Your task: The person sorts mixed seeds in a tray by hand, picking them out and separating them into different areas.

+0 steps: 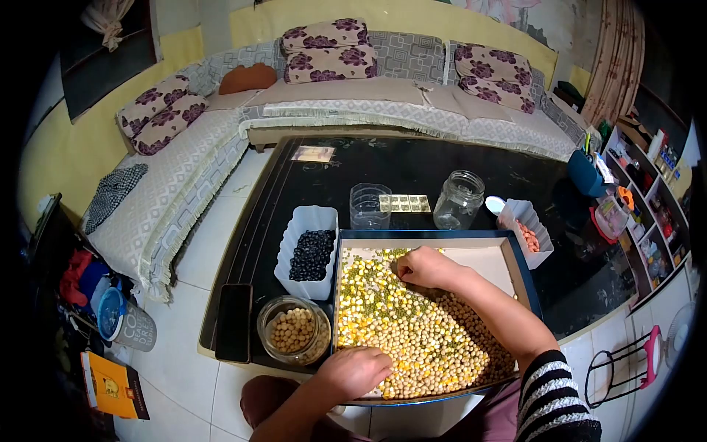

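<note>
A shallow box with a dark blue rim holds mixed chickpeas, yellow corn and green beans. My right hand is over the upper middle of the mix, fingers curled down into it; what they hold is hidden. My left hand rests at the box's lower left, its fingers bent together at the edge of the chickpeas. Left of the box are a white tub of black beans and a glass jar of chickpeas. A clear tub with reddish beans stands at the upper right.
Behind the box stand a clear plastic container, a blister-like card and an open glass jar. A white lid lies beside the jar. A black phone is at the table's left edge. A blue holder stands at the right.
</note>
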### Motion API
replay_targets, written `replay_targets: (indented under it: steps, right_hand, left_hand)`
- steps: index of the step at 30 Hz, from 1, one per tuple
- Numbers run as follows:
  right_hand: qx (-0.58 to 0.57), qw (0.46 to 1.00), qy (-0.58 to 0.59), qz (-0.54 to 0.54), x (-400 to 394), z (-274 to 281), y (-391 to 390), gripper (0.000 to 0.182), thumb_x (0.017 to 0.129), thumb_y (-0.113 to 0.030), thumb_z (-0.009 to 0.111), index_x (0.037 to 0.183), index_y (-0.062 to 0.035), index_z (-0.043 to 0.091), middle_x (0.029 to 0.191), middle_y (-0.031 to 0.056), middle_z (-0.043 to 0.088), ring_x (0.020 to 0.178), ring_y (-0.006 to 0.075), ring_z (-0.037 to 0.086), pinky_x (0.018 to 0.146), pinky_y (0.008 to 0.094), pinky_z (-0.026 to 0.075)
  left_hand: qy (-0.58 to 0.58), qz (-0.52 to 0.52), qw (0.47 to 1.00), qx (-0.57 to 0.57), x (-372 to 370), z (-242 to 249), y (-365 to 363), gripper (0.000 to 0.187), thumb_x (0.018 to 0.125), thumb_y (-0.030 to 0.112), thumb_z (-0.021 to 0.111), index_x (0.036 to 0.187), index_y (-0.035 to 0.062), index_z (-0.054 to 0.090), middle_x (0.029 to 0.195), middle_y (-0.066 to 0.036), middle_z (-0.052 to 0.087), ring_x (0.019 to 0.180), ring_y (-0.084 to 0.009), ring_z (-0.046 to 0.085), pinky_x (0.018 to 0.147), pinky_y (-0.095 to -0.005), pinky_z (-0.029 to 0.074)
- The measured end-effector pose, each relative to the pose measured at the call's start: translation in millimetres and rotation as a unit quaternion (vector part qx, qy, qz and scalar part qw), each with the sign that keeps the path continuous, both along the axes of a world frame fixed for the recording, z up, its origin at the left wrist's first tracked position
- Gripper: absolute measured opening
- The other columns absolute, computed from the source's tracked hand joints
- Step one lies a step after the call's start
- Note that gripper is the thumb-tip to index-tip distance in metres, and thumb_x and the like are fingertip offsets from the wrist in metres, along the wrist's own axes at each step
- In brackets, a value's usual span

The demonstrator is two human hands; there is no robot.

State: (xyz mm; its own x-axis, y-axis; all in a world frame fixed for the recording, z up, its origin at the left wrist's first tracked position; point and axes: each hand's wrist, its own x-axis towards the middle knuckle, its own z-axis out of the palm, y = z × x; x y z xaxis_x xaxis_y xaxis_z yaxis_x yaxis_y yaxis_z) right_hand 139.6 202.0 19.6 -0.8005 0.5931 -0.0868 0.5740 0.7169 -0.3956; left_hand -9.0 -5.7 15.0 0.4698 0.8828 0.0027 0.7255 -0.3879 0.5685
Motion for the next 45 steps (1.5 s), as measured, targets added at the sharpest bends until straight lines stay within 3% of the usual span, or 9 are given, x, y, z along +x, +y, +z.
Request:
replay_targets:
  steps: [6,21,25,31,35,36,40,43,45]
  right_hand:
    - [0.042,0.996,-0.074,0.022,-8,2,-2,0.010,0.067,-0.010,0.062,0.076,-0.0060,0.064,0.074,0.0124,0.063,0.073,0.0290,0.060,0.067,0.0369,0.047]
    - [-0.060,0.998,0.018,-0.016,3,-1,5,0.014,0.065,-0.014,0.068,0.076,-0.0074,0.064,0.073,0.0086,0.064,0.068,0.0226,0.061,0.065,0.0323,0.048]
    - [0.031,0.999,-0.030,0.001,-5,-5,2,0.014,0.064,-0.011,0.066,0.077,-0.0069,0.064,0.073,0.0108,0.063,0.072,0.0272,0.060,0.066,0.0360,0.048]
    - [-0.003,0.998,-0.061,-0.012,-12,5,1,0.014,0.061,-0.010,0.066,0.075,-0.0069,0.064,0.073,0.0117,0.063,0.076,0.0284,0.060,0.067,0.0372,0.048]
    - [-0.078,0.994,0.072,-0.015,-24,27,-7,0.007,0.064,-0.010,0.064,0.070,-0.0056,0.063,0.066,0.0094,0.062,0.062,0.0192,0.061,0.060,0.0300,0.048]
    - [-0.094,0.991,0.090,-0.008,-31,37,-13,0.005,0.067,-0.006,0.063,0.071,-0.0034,0.063,0.064,0.0017,0.061,0.059,0.0066,0.055,0.058,0.0227,0.046]
    - [-0.131,0.961,0.223,0.100,-63,86,-53,0.005,0.069,-0.003,0.062,0.073,-0.0014,0.061,0.063,-0.0030,0.055,0.060,0.0026,0.048,0.058,0.0218,0.045]
    - [-0.148,0.947,0.230,0.171,-86,98,-82,0.004,0.070,-0.004,0.061,0.074,-0.0020,0.059,0.061,-0.0025,0.051,0.060,0.0030,0.045,0.056,0.0221,0.043]
    - [-0.108,0.948,0.218,0.207,-98,96,-96,0.009,0.070,-0.007,0.062,0.073,-0.0017,0.056,0.062,0.0044,0.055,0.057,0.0108,0.052,0.056,0.0265,0.045]
  left_hand:
    - [-0.002,0.000,1.000,0.017,-1,-2,-1,0.019,0.082,0.024,0.054,0.085,0.0069,0.062,0.079,-0.010,0.061,0.075,-0.0282,0.059,0.069,-0.0375,0.048]
    - [0.019,-0.006,1.000,0.004,0,4,-2,0.020,0.083,0.024,0.053,0.087,0.0065,0.062,0.082,-0.010,0.061,0.078,-0.0286,0.059,0.071,-0.0378,0.048]
    - [0.021,-0.007,1.000,-0.003,0,3,-1,0.021,0.084,0.024,0.052,0.087,0.0066,0.062,0.082,-0.010,0.061,0.078,-0.0289,0.059,0.071,-0.0380,0.048]
    - [0.031,-0.004,0.999,-0.026,0,4,-1,0.021,0.085,0.024,0.049,0.090,0.0074,0.061,0.085,-0.009,0.060,0.081,-0.0282,0.059,0.072,-0.0379,0.047]
    - [0.033,-0.002,0.999,-0.031,0,5,-1,0.020,0.085,0.024,0.049,0.089,0.0076,0.060,0.086,-0.010,0.059,0.082,-0.0281,0.059,0.073,-0.0383,0.046]
    - [0.034,-0.003,0.999,-0.038,1,7,-1,0.020,0.085,0.024,0.050,0.089,0.0076,0.060,0.085,-0.010,0.059,0.082,-0.0282,0.059,0.073,-0.0384,0.046]
    - [0.035,-0.008,0.999,-0.038,2,4,1,0.020,0.084,0.025,0.050,0.090,0.0079,0.060,0.084,-0.010,0.059,0.081,-0.0283,0.059,0.072,-0.0385,0.047]
    - [0.032,-0.009,0.999,-0.025,1,3,0,0.020,0.084,0.025,0.050,0.089,0.0083,0.060,0.083,-0.009,0.059,0.080,-0.0283,0.059,0.072,-0.0385,0.047]
    - [0.028,-0.003,0.999,-0.016,1,2,0,0.020,0.084,0.025,0.050,0.089,0.0083,0.061,0.083,-0.009,0.059,0.079,-0.0283,0.059,0.072,-0.0384,0.047]
